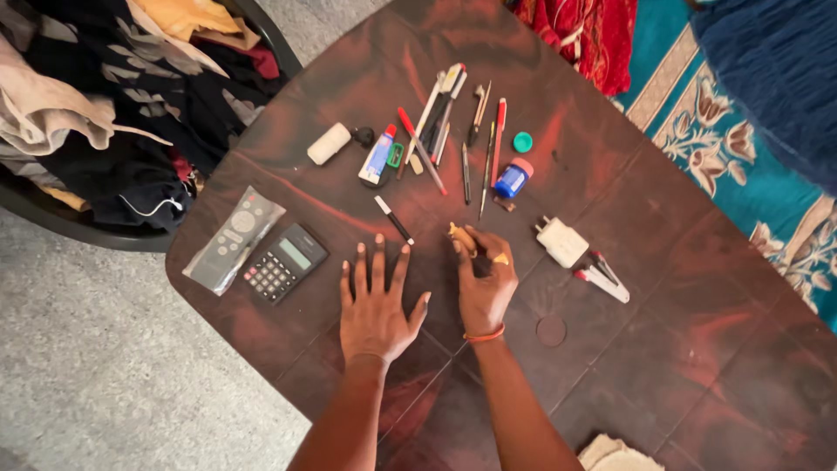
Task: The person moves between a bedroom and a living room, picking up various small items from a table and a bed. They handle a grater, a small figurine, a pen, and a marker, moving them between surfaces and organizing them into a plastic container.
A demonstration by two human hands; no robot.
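Note:
My left hand [377,301] lies flat on the dark red-brown table [680,349], fingers spread, holding nothing. A black calculator [284,262] sits just left of it and a black-and-white marker [394,219] lies just beyond its fingertips. My right hand [485,283] is curled around a small yellowish object [462,236], pinched at the fingertips; an orange band circles that wrist. Further out lie several pens and pencils [453,131], a blue and white tube [377,157], a blue-capped bottle [513,179] and a green cap [522,141].
A white plug adapter [561,242] and a white-red stapler [602,279] lie right of my right hand. A wrapped remote control [233,239] and a white cylinder [329,143] sit at the left. A black basket of clothes [113,105] stands beyond the table's left edge. Cloth [615,455] lies at the near edge.

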